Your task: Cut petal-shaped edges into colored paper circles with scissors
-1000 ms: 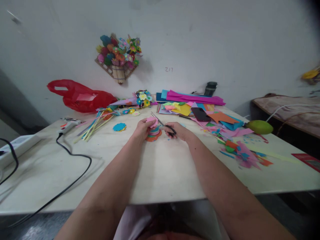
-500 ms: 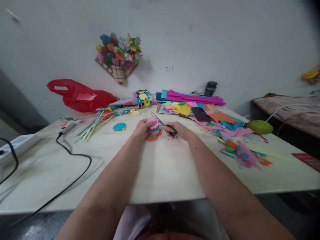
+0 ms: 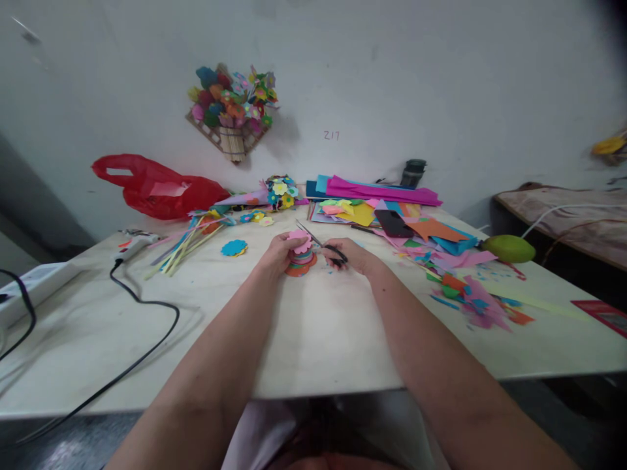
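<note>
My left hand (image 3: 278, 252) is closed on a pink scalloped paper piece (image 3: 300, 241) near the middle of the table. Just below that piece lies a stack of coloured paper rounds (image 3: 300, 263), orange at the bottom. My right hand (image 3: 347, 254) grips the black handles of a pair of scissors (image 3: 336, 253). Their blades point up and left, beside the pink piece's right edge. To the left of my left hand, a blue scalloped paper piece (image 3: 234, 248) rests on a yellow one.
Paper scraps (image 3: 482, 303), a dark phone (image 3: 393, 223) and a green oval object (image 3: 509, 249) lie at the right. Paper strips (image 3: 183, 248), a red bag (image 3: 166, 192), a glue gun (image 3: 134, 246) with its black cable, and a power strip (image 3: 36, 287) are at the left.
</note>
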Motion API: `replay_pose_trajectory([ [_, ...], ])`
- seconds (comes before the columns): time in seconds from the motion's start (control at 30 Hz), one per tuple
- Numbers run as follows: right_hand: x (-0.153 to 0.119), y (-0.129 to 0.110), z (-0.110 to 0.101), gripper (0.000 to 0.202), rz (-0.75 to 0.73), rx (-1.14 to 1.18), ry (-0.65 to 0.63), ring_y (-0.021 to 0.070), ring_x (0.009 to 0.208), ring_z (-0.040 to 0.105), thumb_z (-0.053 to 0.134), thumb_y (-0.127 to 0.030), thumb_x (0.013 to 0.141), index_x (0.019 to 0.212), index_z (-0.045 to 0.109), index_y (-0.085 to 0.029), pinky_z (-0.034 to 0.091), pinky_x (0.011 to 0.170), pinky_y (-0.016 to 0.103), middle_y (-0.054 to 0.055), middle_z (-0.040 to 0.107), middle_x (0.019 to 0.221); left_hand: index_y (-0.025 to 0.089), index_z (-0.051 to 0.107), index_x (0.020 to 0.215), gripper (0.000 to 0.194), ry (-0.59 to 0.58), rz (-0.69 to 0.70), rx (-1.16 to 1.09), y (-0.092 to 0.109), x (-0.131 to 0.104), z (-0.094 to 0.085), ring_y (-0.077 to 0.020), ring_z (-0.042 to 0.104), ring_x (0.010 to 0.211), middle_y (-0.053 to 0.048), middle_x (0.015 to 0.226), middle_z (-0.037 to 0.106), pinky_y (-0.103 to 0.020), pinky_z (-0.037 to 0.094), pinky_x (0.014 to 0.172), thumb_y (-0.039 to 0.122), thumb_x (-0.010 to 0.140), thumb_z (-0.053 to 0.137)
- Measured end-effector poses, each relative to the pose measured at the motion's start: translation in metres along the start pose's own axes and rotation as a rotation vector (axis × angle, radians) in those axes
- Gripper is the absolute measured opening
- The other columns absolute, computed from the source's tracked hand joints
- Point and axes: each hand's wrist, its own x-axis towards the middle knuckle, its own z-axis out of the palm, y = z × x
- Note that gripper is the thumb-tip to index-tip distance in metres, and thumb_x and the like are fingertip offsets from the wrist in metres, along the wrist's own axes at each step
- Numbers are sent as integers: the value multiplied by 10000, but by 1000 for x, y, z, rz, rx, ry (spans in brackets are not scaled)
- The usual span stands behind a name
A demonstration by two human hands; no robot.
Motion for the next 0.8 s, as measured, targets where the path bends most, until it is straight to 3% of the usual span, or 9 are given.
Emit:
replay_pose_trajectory([
  [0.17,0,0,0,319,-6,14,-7,61,405,481,728,-429,758,692,558,-168,244,324,168,-22,577,560,114,700,698,155,4,-17,-17,1,-1,2,-151,646,602,-89,686,701,-278,517,645,95,604,821],
  [0.8,1,1,1,298,28,-18,-5,65,395,473,689,-439,805,724,584,-172,250,338,182,-29,574,552,111,696,723,198,11,-11,-14,-2,2,-1,-166,666,631,-97,719,716,-289,532,651,95,582,835],
])
